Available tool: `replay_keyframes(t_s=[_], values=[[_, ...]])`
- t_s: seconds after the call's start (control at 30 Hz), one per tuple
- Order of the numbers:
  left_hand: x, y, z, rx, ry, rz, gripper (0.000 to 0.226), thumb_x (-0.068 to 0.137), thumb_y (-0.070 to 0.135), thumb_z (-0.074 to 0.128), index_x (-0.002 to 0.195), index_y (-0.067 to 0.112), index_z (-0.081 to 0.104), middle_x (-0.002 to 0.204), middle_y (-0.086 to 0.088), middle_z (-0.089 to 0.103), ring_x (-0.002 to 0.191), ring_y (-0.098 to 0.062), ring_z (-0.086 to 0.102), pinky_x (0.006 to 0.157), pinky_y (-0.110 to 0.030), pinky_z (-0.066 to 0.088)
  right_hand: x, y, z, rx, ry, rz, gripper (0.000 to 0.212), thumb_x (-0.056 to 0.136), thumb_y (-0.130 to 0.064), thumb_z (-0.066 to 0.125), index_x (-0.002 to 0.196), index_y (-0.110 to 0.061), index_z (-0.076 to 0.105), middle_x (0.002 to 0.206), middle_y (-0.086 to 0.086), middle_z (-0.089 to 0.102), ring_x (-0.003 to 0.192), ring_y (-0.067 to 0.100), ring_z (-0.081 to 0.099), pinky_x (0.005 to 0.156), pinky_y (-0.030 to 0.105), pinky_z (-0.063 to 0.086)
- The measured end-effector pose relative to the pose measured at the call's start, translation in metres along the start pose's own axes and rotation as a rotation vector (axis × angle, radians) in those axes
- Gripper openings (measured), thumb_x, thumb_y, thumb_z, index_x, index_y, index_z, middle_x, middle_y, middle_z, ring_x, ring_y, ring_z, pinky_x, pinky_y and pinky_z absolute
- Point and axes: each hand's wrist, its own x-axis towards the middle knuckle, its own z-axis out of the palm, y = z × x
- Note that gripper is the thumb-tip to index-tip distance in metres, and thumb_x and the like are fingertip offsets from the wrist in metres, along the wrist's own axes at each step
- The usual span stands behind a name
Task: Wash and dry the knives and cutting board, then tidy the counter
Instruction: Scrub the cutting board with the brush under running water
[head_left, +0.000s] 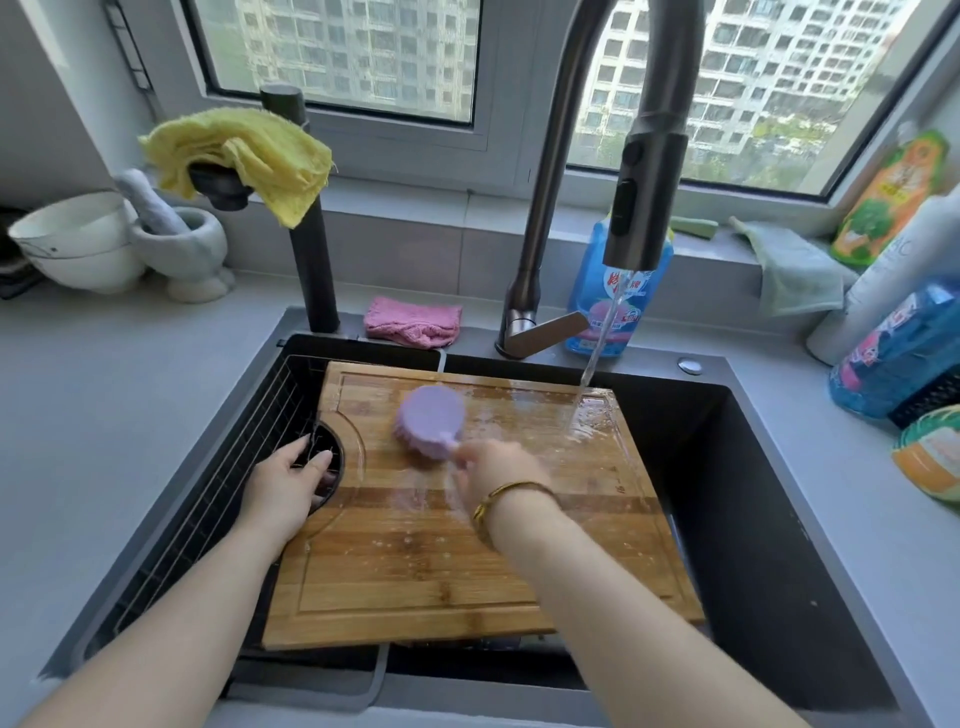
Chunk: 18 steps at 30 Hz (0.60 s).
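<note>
Left grip (288, 483) clamps the cutting board (415, 561) at its nine-o'clock cut-out; right grip (493, 462) holds the purple brush (428, 421). Board looks stiff, heavy, wet-slick, so hold that cut-out.

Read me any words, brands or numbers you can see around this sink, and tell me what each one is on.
None can be read.
Blue bottle behind the faucet: label characters blurred.
Orange and green bottle, far right: blurred.
White bottle: faint letters, unreadable.
Cutting board: small edge mark, too tiny.
</note>
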Motion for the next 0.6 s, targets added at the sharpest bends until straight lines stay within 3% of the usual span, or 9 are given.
replay_keyframes(t_s=[0.07,0.2,0.37,0.5,0.6], values=[[0.0,-0.001,0.001,-0.028,-0.002,-0.016,0.047,0.094,0.013,0.049,0.139,0.005,0.038,0.091,-0.012,0.058,0.063,-0.013,0.05,0.061,-0.028,0.041,-0.004,0.0,0.006,-0.008,0.03,-0.063,0.049,0.096,-0.012,0.035,0.136,-0.04,0.035,0.12,0.008,0.059,0.103,0.028,0.059,0.088,0.042,0.052],[0.001,-0.003,0.0,-0.041,-0.005,-0.033,0.047,0.095,0.014,0.049,0.14,0.008,0.037,0.083,-0.008,0.059,0.064,-0.011,0.05,0.064,-0.029,0.039,0.004,0.027,-0.017,0.101,0.139,0.15,0.04,0.098,-0.02,0.034,0.133,-0.038,0.041,0.118,0.008,0.06,0.105,0.027,0.058,0.087,0.036,0.051],[0.004,-0.005,0.001,-0.051,-0.011,-0.051,0.046,0.094,0.013,0.049,0.139,0.008,0.039,0.071,-0.002,0.055,0.061,-0.014,0.049,0.057,-0.023,0.039,-0.023,0.005,0.02,0.012,0.036,-0.082,0.05,0.098,-0.017,0.033,0.139,-0.045,0.025,0.112,0.011,0.064,0.096,0.028,0.063,0.083,0.04,0.054],[0.001,-0.005,0.0,-0.033,-0.014,-0.044,0.048,0.095,0.017,0.049,0.141,0.01,0.036,0.082,-0.007,0.058,0.071,-0.019,0.051,0.071,-0.031,0.039,-0.015,0.036,-0.004,0.103,0.165,0.152,0.042,0.098,-0.025,0.033,0.135,-0.045,0.036,0.118,0.007,0.061,0.104,0.026,0.059,0.085,0.035,0.051],[0.002,-0.002,-0.001,-0.055,-0.017,-0.023,0.048,0.095,0.016,0.049,0.141,0.011,0.035,0.075,-0.004,0.056,0.065,-0.015,0.05,0.068,-0.03,0.041,-0.037,0.024,0.011,0.007,0.05,-0.02,0.048,0.098,-0.022,0.032,0.138,-0.047,0.026,0.115,0.007,0.063,0.097,0.027,0.061,0.086,0.039,0.053]])
